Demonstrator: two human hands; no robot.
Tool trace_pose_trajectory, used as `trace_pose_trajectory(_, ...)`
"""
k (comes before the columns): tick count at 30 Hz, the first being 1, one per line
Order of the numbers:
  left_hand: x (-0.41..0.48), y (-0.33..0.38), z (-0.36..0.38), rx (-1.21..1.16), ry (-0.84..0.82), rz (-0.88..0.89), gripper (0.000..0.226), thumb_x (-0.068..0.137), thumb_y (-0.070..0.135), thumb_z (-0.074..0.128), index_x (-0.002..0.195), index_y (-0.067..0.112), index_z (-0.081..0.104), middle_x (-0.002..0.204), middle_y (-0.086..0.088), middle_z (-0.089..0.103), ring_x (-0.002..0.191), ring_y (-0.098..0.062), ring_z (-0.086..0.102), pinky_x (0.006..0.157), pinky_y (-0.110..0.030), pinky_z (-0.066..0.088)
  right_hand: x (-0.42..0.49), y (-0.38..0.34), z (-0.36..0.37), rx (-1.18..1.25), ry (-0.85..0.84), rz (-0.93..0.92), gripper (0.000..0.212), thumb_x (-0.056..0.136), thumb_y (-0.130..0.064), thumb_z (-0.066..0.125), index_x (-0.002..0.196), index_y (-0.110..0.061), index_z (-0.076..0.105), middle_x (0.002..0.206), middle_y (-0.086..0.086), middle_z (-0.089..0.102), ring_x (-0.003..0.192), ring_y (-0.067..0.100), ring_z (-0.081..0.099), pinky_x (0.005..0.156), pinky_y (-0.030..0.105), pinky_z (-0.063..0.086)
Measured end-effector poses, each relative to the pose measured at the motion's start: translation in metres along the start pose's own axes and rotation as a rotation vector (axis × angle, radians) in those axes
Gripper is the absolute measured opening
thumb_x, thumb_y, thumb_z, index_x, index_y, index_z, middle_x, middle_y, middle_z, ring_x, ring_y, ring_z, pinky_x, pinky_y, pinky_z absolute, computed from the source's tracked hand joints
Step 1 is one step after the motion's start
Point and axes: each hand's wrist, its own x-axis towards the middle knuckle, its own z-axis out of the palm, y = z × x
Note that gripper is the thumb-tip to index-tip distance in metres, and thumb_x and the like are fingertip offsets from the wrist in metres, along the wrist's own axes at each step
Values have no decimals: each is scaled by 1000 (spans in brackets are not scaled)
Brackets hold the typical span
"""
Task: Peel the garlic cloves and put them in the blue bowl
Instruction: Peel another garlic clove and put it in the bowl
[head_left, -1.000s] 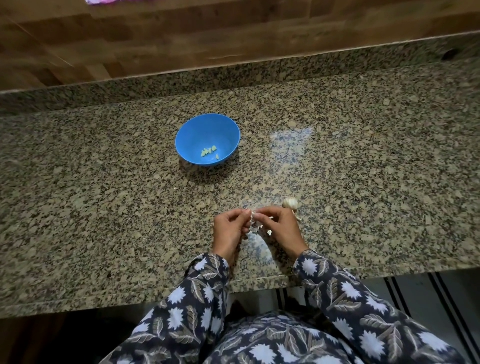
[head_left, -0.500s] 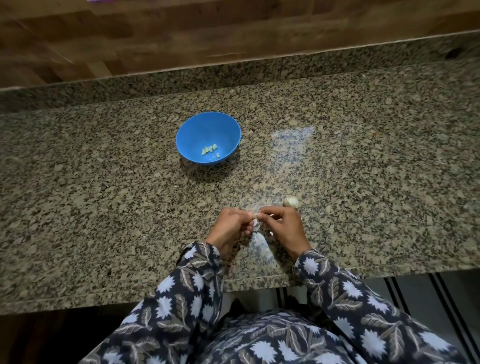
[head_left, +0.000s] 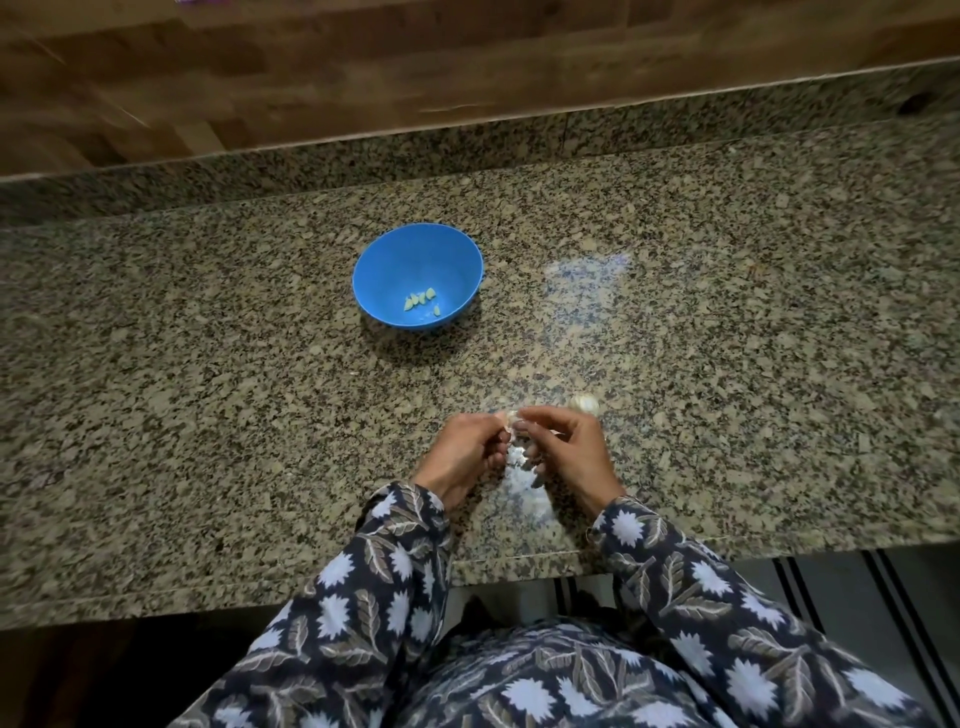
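A clove is being pinched just below the middle of the frame, between the curled fingertips of the left hand and the right hand. Both hands are being held close together over the counter. A bulb is being left on the counter just beyond the right hand, at its upper right. The bowl is being kept above and left of the hands, well apart from them, with several peeled cloves being held in its bottom.
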Motion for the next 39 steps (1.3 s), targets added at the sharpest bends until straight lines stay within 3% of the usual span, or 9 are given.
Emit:
trace_pose_trajectory(3,0,-2,1,196,47,56,22,98,13,42,83,5,56,67,-1,49,57,-9,43,56,-20,37,3,4,-2,-157,-37,-54,44,89,6,49,124,-19,55,103,-6,63,88,7,61,73,26,53)
trace_pose_trajectory(6,1,-4,2,451,99,119,24,98,18,44,79,12,57,69,-1,50,60,-11,43,57,-20,39,3,4,-1,-223,-85,-129,28,87,-14,60,112,-25,63,112,-8,63,106,10,59,89,28,49)
trace_pose_trajectory(9,4,-4,3,539,111,144,25,98,20,45,77,15,58,70,-2,51,63,-13,44,60,-23,38,2,0,-1,-129,-67,-102,16,79,-8,67,93,-17,69,93,-1,69,86,10,66,75,24,54)
trace_pose_trajectory(15,1,-5,0,11,-30,5,19,97,10,42,90,1,56,67,-2,50,54,-9,45,50,-17,38,3,-4,-2,-5,14,-49,9,77,-3,68,83,-10,68,80,3,67,70,14,62,59,22,53)
trace_pose_trajectory(19,4,-8,-8,401,121,227,9,86,2,60,92,7,65,86,-5,65,79,-15,62,76,-26,54,2,-2,-4,61,23,-35,12,76,-5,70,87,-9,69,89,11,69,77,20,64,69,34,54)
trace_pose_trajectory(22,6,-14,-11,465,216,332,28,83,-3,63,106,13,69,104,-5,70,97,-16,65,89,-36,53,0,-3,-3,58,33,-38,13,77,-3,68,86,-12,70,84,3,70,70,14,64,62,25,54)
trace_pose_trajectory(31,-1,-18,4,507,258,585,40,79,4,69,117,12,60,101,0,68,92,-9,66,79,-19,55,-6,-6,-1,90,-8,5,15,81,0,62,89,-11,68,82,2,68,58,7,62,47,16,49)
trace_pose_trajectory(35,1,-20,4,602,272,654,43,80,8,70,120,16,59,94,13,63,84,7,61,74,-7,50,-6,-8,-2,86,-14,-13,25,80,4,63,103,-5,65,88,-1,68,67,5,67,58,18,55)
trace_pose_trajectory(39,3,-23,0,549,266,622,41,79,7,70,117,20,59,91,10,68,84,2,66,77,-17,54,-8,-8,-1,77,-35,35,26,86,5,55,110,-1,61,85,4,67,57,5,64,49,18,52)
